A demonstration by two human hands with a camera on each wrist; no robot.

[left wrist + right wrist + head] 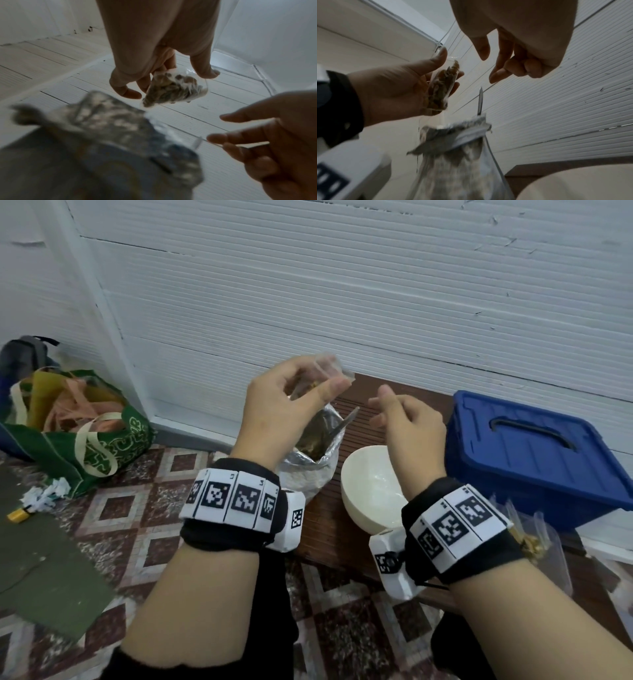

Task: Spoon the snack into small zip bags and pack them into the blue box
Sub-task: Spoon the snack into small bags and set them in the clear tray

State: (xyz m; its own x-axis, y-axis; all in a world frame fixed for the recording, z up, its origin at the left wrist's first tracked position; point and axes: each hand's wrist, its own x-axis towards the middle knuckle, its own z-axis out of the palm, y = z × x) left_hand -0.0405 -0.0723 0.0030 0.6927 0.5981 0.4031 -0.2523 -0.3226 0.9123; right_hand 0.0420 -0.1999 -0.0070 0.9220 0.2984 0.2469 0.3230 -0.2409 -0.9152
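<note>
My left hand [301,392] is raised over the silver foil snack bag [315,446] and pinches a small clear zip bag [325,371] by its top. In the left wrist view the zip bag [173,89] hangs part full of brown snack. A metal spoon [344,422] stands in the foil bag with its handle leaning right. My right hand [394,412] hovers just right of the zip bag, fingers loosely curled and empty; the right wrist view shows it [488,69] above the spoon [480,101], apart from it. The blue box [534,453] sits at the right with its lid on.
A white bowl [370,484] stands on the brown bench [363,405] between the foil bag and the box. Several empty clear zip bags [534,529] lie by my right wrist. A green tote [85,433] rests on the tiled floor at the left, with a white wall behind.
</note>
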